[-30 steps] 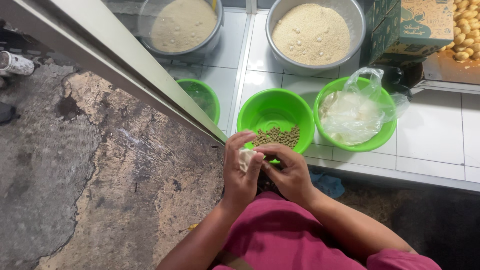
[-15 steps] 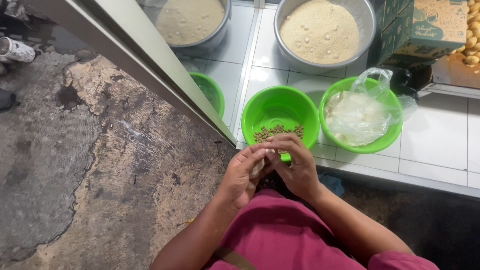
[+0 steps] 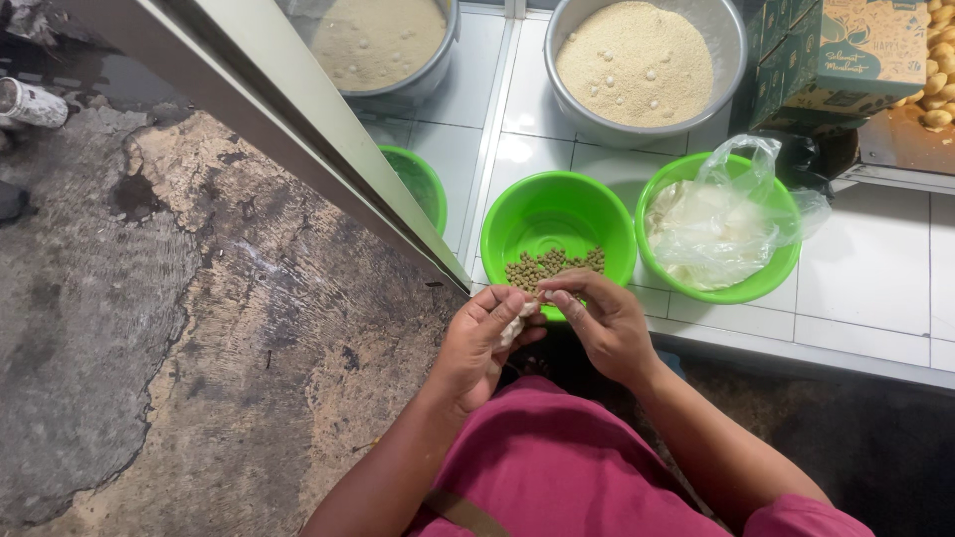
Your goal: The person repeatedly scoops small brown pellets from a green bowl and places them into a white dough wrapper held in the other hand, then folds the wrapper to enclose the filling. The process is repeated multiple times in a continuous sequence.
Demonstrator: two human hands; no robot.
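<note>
My left hand [image 3: 481, 343] cups a small pale lump of dough [image 3: 513, 324] in its fingers. My right hand [image 3: 600, 320] pinches at that same lump from the right, fingertips touching it. Both hands hover just in front of a green bowl [image 3: 517, 214] that holds small greenish-brown pellets [image 3: 552, 267] at its near side. To the right, a second green bowl [image 3: 766, 281] carries a clear plastic bag [image 3: 711, 224] with pale dough inside.
Two metal basins of beige crumbs [image 3: 637, 60] [image 3: 378, 40] stand at the back on white tiles. A third green bowl [image 3: 423, 179] sits behind a slanted metal frame [image 3: 328, 149]. A cardboard box [image 3: 846, 50] and golden fried pieces [image 3: 935, 80] are at the top right. Rough concrete floor [image 3: 149, 328] lies left.
My hands have stayed close together at the green bowl, fingers shifting slightly around the pale lump. The view has moved a little, so the bowls sit lower in it.
</note>
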